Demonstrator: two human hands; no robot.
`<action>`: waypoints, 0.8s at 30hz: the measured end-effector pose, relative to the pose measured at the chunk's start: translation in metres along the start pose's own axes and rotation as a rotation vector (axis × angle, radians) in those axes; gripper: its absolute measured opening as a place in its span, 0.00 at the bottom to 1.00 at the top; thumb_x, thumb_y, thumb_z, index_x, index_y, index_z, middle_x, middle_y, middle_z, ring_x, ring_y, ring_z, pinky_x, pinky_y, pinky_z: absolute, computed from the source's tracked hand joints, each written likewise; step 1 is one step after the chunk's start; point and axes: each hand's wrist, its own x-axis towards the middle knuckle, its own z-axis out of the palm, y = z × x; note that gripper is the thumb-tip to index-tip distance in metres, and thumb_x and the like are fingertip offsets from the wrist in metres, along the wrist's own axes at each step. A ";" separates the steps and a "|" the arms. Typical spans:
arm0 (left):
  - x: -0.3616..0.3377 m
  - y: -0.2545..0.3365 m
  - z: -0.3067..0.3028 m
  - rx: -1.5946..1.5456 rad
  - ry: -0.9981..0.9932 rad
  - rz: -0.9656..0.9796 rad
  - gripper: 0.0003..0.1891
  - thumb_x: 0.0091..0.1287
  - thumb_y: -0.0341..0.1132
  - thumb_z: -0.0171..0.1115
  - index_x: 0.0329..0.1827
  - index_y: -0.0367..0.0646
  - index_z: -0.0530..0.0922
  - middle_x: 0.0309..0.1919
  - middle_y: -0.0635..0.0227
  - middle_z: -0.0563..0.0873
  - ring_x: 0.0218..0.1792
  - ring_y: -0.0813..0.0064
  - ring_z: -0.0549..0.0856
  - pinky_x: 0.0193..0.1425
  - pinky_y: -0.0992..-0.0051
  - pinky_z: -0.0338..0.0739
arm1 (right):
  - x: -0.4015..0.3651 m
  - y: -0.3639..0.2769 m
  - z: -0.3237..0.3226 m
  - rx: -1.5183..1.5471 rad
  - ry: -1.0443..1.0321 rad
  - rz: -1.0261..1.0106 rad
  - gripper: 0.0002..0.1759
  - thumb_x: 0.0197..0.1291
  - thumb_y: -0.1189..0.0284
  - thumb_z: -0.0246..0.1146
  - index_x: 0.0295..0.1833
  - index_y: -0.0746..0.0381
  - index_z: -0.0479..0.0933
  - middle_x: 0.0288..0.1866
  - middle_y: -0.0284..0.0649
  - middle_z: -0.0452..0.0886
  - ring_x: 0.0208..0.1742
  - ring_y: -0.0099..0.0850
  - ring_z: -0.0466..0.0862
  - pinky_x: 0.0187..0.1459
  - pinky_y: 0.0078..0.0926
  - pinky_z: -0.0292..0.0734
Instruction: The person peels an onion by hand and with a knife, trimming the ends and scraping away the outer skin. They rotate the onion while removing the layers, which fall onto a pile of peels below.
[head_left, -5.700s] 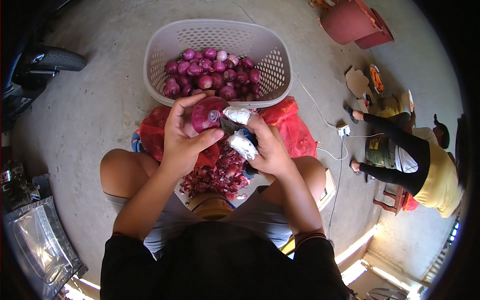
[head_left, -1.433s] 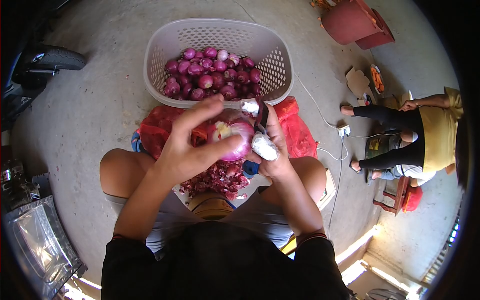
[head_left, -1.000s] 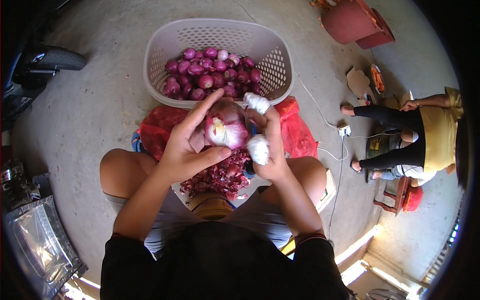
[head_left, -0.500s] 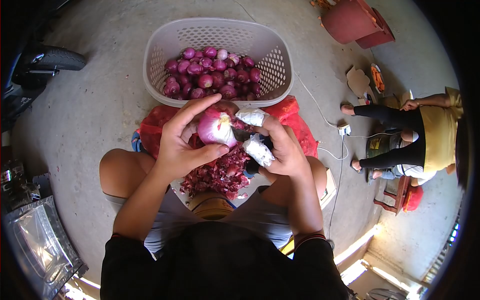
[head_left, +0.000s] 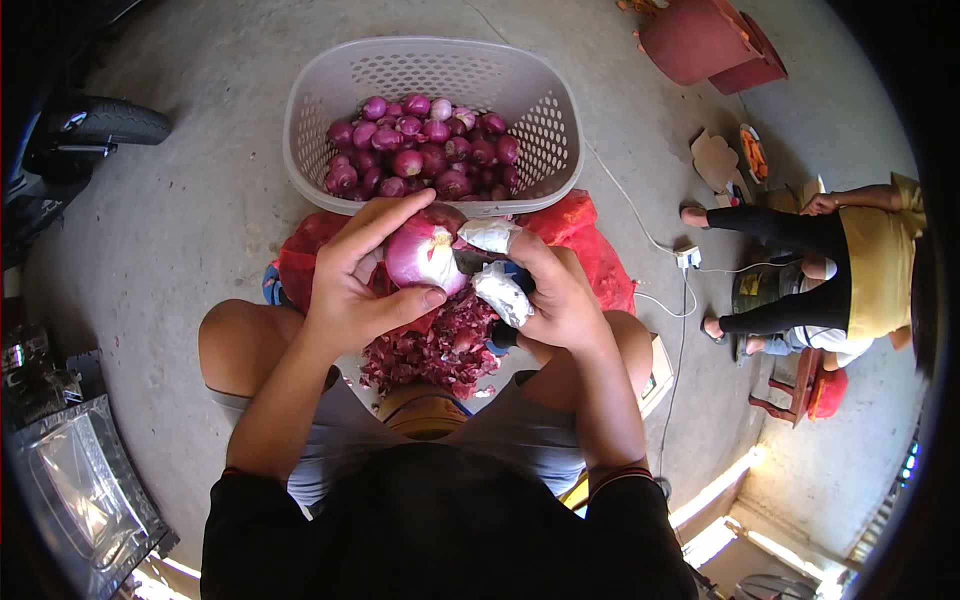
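Note:
A purple onion (head_left: pixel 420 258), partly peeled to pale white flesh, is gripped by my left hand (head_left: pixel 350 285), its fingers over the top and thumb below. Close on its right side is my right hand (head_left: pixel 562 295), with white wrapping on the thumb and forefinger. Between those wrapped fingers shows a dark, flat blade, apparently a small knife (head_left: pixel 468 262), against or very near the onion; its handle is hidden. Beneath the hands lies a heap of red-purple onion skins (head_left: pixel 440 350).
A grey plastic basket (head_left: pixel 550 135) with many purple onions stands ahead, red net sacks (head_left: pixel 575 240) before it. A yellow container (head_left: pixel 425 412) sits between my knees. At right are another person (head_left: pixel 870 260), a power strip (head_left: pixel 688 258) with cords, and red tubs (head_left: pixel 695 40). A tyre (head_left: pixel 120 120) is at left.
Both hands have shifted slightly left with the onion. The wrapped fingers of my right hand have moved left along with it, and the onion has turned a little.

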 end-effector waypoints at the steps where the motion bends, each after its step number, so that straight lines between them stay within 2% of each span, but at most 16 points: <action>1: 0.001 0.000 -0.001 0.016 -0.011 0.015 0.37 0.49 0.24 0.71 0.65 0.29 0.66 0.54 0.61 0.72 0.57 0.74 0.73 0.62 0.75 0.65 | 0.001 -0.001 0.001 -0.012 0.003 0.002 0.29 0.41 0.77 0.68 0.55 0.58 0.72 0.40 0.48 0.82 0.36 0.48 0.83 0.34 0.39 0.78; 10: -0.001 -0.001 0.005 -0.110 0.064 -0.017 0.37 0.51 0.22 0.69 0.66 0.27 0.63 0.55 0.61 0.71 0.56 0.75 0.74 0.61 0.76 0.68 | 0.002 0.001 0.020 -0.042 0.166 -0.058 0.27 0.41 0.78 0.68 0.53 0.61 0.74 0.38 0.47 0.82 0.33 0.47 0.83 0.32 0.38 0.78; 13: -0.002 0.000 0.005 -0.115 0.080 -0.043 0.37 0.51 0.22 0.69 0.66 0.27 0.63 0.56 0.61 0.71 0.57 0.74 0.74 0.61 0.75 0.68 | 0.004 -0.006 0.024 0.018 0.201 -0.021 0.25 0.46 0.79 0.66 0.54 0.62 0.74 0.41 0.47 0.82 0.37 0.45 0.84 0.37 0.35 0.79; 16: -0.001 -0.004 0.003 -0.046 -0.002 0.059 0.37 0.51 0.23 0.70 0.65 0.28 0.63 0.57 0.60 0.70 0.59 0.73 0.73 0.62 0.75 0.68 | 0.013 -0.009 0.027 0.086 0.329 -0.055 0.23 0.52 0.79 0.64 0.56 0.63 0.73 0.45 0.48 0.81 0.42 0.43 0.84 0.44 0.32 0.78; 17: -0.001 -0.003 0.004 0.013 -0.014 0.100 0.38 0.50 0.24 0.71 0.66 0.28 0.63 0.59 0.58 0.70 0.61 0.72 0.72 0.63 0.74 0.67 | 0.011 -0.007 0.025 0.175 0.325 -0.033 0.22 0.56 0.79 0.61 0.58 0.63 0.72 0.50 0.48 0.80 0.49 0.39 0.83 0.51 0.30 0.75; 20: -0.003 -0.002 0.011 -0.099 0.016 0.022 0.38 0.50 0.25 0.71 0.66 0.29 0.63 0.61 0.58 0.68 0.62 0.71 0.70 0.64 0.73 0.68 | 0.005 0.001 0.023 0.343 0.297 -0.045 0.24 0.57 0.79 0.61 0.61 0.63 0.69 0.53 0.45 0.78 0.54 0.34 0.79 0.54 0.27 0.72; 24: -0.003 -0.004 0.011 -0.226 0.073 -0.023 0.40 0.51 0.23 0.70 0.67 0.28 0.60 0.61 0.57 0.70 0.59 0.72 0.73 0.64 0.70 0.69 | 0.003 0.004 0.019 0.376 0.256 -0.069 0.25 0.56 0.77 0.63 0.61 0.62 0.69 0.51 0.46 0.79 0.48 0.36 0.82 0.48 0.27 0.75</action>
